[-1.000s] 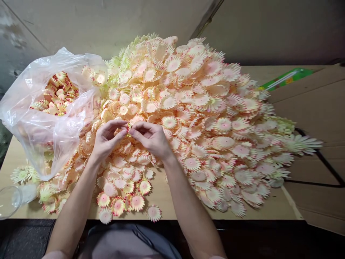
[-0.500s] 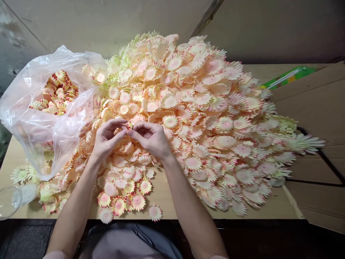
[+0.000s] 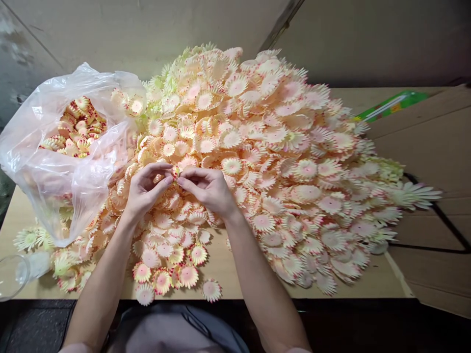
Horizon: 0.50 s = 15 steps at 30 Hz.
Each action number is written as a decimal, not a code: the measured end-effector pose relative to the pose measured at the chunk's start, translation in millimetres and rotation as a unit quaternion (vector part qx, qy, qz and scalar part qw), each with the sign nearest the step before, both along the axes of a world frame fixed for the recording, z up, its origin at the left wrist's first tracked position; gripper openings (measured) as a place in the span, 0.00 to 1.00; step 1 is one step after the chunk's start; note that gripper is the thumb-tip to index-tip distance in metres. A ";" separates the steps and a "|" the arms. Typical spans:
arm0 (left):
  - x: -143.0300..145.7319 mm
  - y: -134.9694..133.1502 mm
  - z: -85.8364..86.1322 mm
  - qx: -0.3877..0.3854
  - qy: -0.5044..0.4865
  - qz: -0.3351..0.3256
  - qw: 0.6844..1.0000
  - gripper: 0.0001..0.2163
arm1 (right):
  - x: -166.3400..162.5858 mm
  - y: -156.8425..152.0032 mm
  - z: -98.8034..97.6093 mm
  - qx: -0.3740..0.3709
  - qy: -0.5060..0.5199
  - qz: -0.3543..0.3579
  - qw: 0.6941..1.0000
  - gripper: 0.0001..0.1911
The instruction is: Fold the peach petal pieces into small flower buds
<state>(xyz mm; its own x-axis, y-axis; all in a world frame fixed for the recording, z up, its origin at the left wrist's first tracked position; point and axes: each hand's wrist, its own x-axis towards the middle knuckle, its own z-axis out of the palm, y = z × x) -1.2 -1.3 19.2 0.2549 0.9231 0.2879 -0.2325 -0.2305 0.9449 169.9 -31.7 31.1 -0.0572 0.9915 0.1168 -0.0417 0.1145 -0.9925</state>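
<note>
My left hand (image 3: 150,189) and my right hand (image 3: 206,190) meet over a large heap of artificial flower petal discs (image 3: 272,142), pale cream and pink with red-tipped edges. Thumb and fingers of each hand are pinched together. Between the fingertips is a small petal piece (image 3: 175,172), yellow-green and red, mostly hidden by the fingers. Just below my wrists, several loose petal discs lie flat near the table's front edge.
To the left, a clear plastic bag (image 3: 84,191) holds curled, red-edged petal pieces (image 3: 79,128). A transparent round container (image 3: 13,277) stands at the table's left front. Cardboard (image 3: 423,147) and a green packet (image 3: 395,105) are on the right. A wall rises behind the table (image 3: 217,279).
My right fingertips have shifted slightly to the right, away from the left ones, leaving a little more of the petal piece showing. My left hand stays nearly still.
</note>
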 end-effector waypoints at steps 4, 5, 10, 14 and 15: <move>1.0 -1.3 1.4 0.004 0.010 0.003 1.000 0.13 | 0.2 -1.2 0.3 0.007 -0.014 0.002 1.000 0.10; 1.2 -1.7 1.6 0.002 0.014 0.003 1.000 0.13 | 0.4 -1.5 0.6 0.010 -0.019 0.005 1.000 0.10; 1.3 -2.7 0.1 0.004 0.009 -0.002 1.000 0.14 | 1.9 -2.6 1.3 0.022 -0.039 0.006 0.999 0.10; 1.5 -2.6 -0.5 0.004 0.006 -0.003 1.000 0.14 | 2.9 -3.3 1.4 0.035 -0.047 0.006 0.998 0.08; 1.6 -2.6 -0.4 0.004 0.005 -0.002 1.000 0.14 | 3.0 -3.4 1.8 0.036 -0.046 0.006 0.998 0.08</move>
